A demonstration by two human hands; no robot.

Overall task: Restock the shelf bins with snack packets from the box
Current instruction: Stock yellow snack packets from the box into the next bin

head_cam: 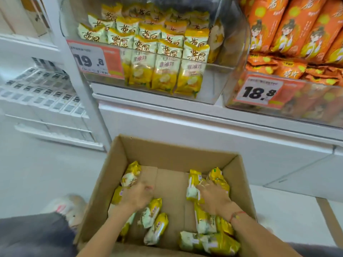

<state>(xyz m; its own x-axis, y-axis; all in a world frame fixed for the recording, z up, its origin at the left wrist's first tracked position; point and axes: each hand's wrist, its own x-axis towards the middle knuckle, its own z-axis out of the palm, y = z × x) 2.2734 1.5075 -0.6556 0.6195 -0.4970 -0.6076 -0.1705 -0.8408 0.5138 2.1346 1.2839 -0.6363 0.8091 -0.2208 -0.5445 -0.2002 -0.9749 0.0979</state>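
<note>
Hands reach down into an open cardboard box on the floor. The left hand curls its fingers around a yellow and white snack packet near the box's left wall, gripping it by its lower end. The right hand lies on a cluster of packets by the right wall, its fingers spread and bent over them; blur makes it unclear whether it has hold of one. A thin red bracelet circles the right wrist.

More loose packets lie scattered across the box's bottom, some under the left forearm, others heaped in the near right corner, with bare cardboard showing in the middle.

Above the box stands a white shelf. On it, a clear bin holds upright rows of the same yellow packets, with a price tag reading 19.8 on its front. Just to the right, a second clear bin holds orange packets and carries a tag reading 18.8. A shoe shows on the floor left of the box.
</note>
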